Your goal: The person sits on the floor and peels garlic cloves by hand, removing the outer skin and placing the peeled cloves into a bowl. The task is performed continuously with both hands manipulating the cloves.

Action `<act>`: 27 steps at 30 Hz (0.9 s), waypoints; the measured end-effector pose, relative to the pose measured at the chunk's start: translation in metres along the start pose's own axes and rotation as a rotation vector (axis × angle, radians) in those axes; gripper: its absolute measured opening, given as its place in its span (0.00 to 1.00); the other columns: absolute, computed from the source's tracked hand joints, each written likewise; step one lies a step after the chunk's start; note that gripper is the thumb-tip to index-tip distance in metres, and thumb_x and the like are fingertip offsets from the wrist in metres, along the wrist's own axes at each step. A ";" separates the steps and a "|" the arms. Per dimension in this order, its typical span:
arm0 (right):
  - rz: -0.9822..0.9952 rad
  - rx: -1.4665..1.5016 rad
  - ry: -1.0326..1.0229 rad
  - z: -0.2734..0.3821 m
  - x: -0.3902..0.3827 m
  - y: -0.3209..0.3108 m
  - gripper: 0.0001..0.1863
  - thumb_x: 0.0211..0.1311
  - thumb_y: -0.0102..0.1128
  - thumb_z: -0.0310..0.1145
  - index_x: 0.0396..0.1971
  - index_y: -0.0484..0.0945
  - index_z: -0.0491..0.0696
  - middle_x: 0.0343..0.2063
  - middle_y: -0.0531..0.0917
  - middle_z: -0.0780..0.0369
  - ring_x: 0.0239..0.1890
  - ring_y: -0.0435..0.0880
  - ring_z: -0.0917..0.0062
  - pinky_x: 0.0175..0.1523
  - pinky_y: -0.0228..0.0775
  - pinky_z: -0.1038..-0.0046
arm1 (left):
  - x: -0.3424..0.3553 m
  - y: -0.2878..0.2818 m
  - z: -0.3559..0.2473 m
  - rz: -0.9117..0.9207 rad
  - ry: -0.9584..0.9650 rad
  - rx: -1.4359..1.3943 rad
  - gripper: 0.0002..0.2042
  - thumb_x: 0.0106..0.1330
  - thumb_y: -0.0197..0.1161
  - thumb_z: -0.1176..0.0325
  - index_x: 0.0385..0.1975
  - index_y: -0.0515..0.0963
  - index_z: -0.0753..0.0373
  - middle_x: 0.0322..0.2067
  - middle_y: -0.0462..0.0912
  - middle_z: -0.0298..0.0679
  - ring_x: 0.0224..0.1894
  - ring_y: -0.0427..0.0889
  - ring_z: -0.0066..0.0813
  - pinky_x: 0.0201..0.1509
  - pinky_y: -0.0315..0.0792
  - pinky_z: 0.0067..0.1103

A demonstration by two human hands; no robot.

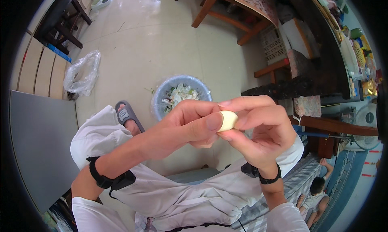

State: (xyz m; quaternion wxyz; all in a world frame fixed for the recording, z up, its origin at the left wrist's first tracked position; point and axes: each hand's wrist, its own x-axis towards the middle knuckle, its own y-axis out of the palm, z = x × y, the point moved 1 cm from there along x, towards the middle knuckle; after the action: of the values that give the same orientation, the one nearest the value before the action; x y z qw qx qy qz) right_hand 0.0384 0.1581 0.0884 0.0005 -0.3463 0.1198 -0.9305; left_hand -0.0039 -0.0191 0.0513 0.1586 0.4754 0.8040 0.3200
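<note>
A smooth, pale-yellow peeled garlic clove [229,120] is pinched between my two hands, above my lap and just over the near rim of the bin. My left hand [184,125] presses its thumb against the clove's left side, with the fingers curled behind. The fingertips and thumb of my right hand [264,131] close on its right side and underside. Beyond them on the floor stands a round blue bin [203,84] with a clear plastic liner. White papery peel [184,93] and green scraps lie inside it; my hands hide its near right part.
A clear plastic bag [81,76] lies on the floor at left, near a grey panel [42,141]. Wooden chairs [226,15] and a cluttered table stand at upper right. A fan [365,120] is at far right. Another person [314,199] lies on the checked bed at lower right.
</note>
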 end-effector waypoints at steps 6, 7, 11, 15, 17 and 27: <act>0.048 0.014 0.125 0.006 0.003 -0.003 0.24 0.49 0.77 0.17 0.49 0.83 0.36 0.40 0.88 0.53 0.30 0.83 0.83 0.39 0.75 0.80 | 0.000 -0.003 0.001 0.000 -0.007 0.002 0.19 0.80 0.50 0.49 0.38 0.77 0.60 0.22 0.62 0.21 0.24 0.55 0.12 0.27 0.48 0.18; 0.053 0.042 0.154 0.007 0.003 -0.003 0.24 0.50 0.76 0.16 0.50 0.82 0.36 0.41 0.87 0.54 0.30 0.83 0.83 0.40 0.75 0.80 | 0.000 -0.002 0.000 -0.002 -0.017 0.004 0.19 0.80 0.51 0.49 0.38 0.77 0.60 0.22 0.62 0.21 0.24 0.55 0.12 0.27 0.48 0.18; 0.034 0.197 0.314 0.012 0.003 -0.003 0.22 0.57 0.69 0.14 0.53 0.80 0.35 0.44 0.86 0.55 0.32 0.83 0.84 0.41 0.75 0.80 | 0.000 -0.002 0.000 0.000 0.014 0.053 0.19 0.80 0.51 0.50 0.37 0.76 0.60 0.27 0.69 0.23 0.24 0.56 0.11 0.28 0.50 0.16; 0.014 0.367 0.410 0.011 0.001 -0.006 0.18 0.62 0.63 0.14 0.53 0.79 0.33 0.45 0.85 0.55 0.34 0.84 0.83 0.43 0.76 0.80 | 0.003 0.003 -0.004 -0.031 0.012 0.075 0.18 0.79 0.52 0.50 0.38 0.76 0.60 0.35 0.77 0.26 0.25 0.58 0.11 0.28 0.52 0.15; 0.015 0.390 0.433 0.012 0.001 -0.007 0.17 0.64 0.61 0.14 0.52 0.79 0.33 0.45 0.85 0.54 0.35 0.84 0.82 0.43 0.76 0.80 | 0.002 0.000 -0.002 -0.015 0.008 0.069 0.18 0.79 0.52 0.50 0.39 0.77 0.60 0.37 0.78 0.27 0.26 0.59 0.11 0.28 0.53 0.15; 0.060 0.359 0.420 0.011 0.000 -0.007 0.17 0.64 0.57 0.12 0.53 0.80 0.33 0.49 0.82 0.52 0.37 0.84 0.82 0.44 0.76 0.81 | 0.003 -0.001 0.001 -0.016 0.021 0.058 0.19 0.80 0.51 0.49 0.41 0.78 0.60 0.36 0.78 0.26 0.26 0.58 0.11 0.29 0.52 0.14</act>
State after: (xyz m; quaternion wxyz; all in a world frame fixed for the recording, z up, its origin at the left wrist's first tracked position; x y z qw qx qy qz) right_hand 0.0456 0.1626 0.0979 0.0647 -0.1364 -0.0393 -0.9878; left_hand -0.0050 -0.0167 0.0498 0.1388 0.4699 0.8183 0.3005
